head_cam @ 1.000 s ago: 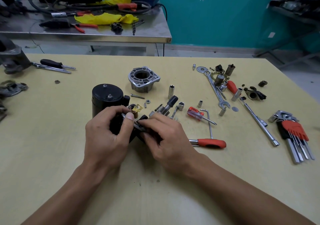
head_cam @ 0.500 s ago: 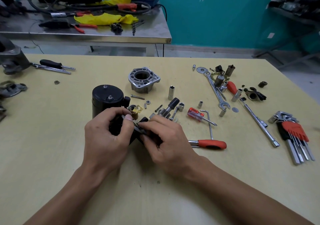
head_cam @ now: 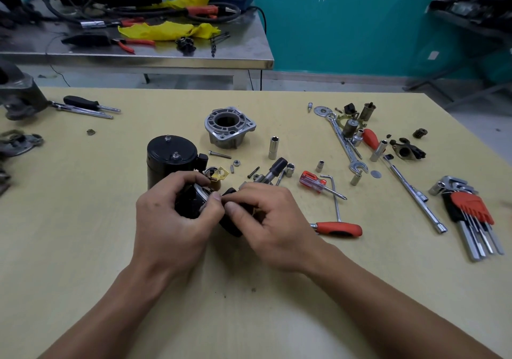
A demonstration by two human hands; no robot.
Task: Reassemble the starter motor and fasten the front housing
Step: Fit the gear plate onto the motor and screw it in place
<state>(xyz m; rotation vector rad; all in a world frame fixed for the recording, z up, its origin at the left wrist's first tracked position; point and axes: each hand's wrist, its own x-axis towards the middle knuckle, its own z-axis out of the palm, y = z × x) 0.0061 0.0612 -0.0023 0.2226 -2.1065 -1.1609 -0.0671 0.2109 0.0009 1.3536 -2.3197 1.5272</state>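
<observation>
The black starter motor body (head_cam: 170, 156) stands upright on the yellow table (head_cam: 83, 234). Just in front of it, my left hand (head_cam: 171, 223) grips a black round motor part (head_cam: 189, 205) with a metal rim. My right hand (head_cam: 273, 220) holds a second black part (head_cam: 231, 224) against it, thumb and fingertips pinched where the two meet. What is pinched there is hidden. A brass terminal tab (head_cam: 220, 174) shows just behind my fingers. The silver front housing (head_cam: 228, 127) sits apart, farther back on the table.
Loose bolts, nuts and sockets (head_cam: 273, 148) lie right of the motor. A red-handled screwdriver (head_cam: 339, 228) lies beside my right hand, a small screwdriver (head_cam: 314, 182) behind it. Wrenches (head_cam: 345, 144), a T-wrench (head_cam: 415, 195) and hex keys (head_cam: 471, 220) fill the right side. A steel bench (head_cam: 138, 56) stands behind.
My left hand's fingers have shifted a little over the black part and the right thumb has pressed closer to the joint. Nothing else on the table has moved.
</observation>
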